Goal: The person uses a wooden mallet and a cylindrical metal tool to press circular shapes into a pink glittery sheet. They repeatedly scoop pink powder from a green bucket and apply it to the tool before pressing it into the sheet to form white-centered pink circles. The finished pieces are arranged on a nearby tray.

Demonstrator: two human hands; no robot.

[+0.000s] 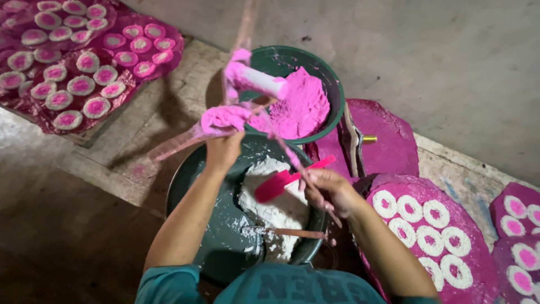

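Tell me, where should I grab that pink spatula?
Take the pink spatula by its thin handle, coming from the right, as the right hand does. The broad blade points left over the white paste, so that end stays free for scooping.

A red spatula (pixel 279 181) with a flat, rounded blade and a slim handle is pinched in the right hand (pixel 328 190), tilted with its blade down and to the left, above a mound of white dough (pixel 275 209) in a dark green basin (pixel 194 186). The left hand (pixel 224 149) grips a lump of bright pink dough (pixel 225 118), raised over the basin's far rim. Just above the lump stands a white cylinder (pixel 260 80), smeared pink at one end and lying at a slant; what holds it up is not clear.
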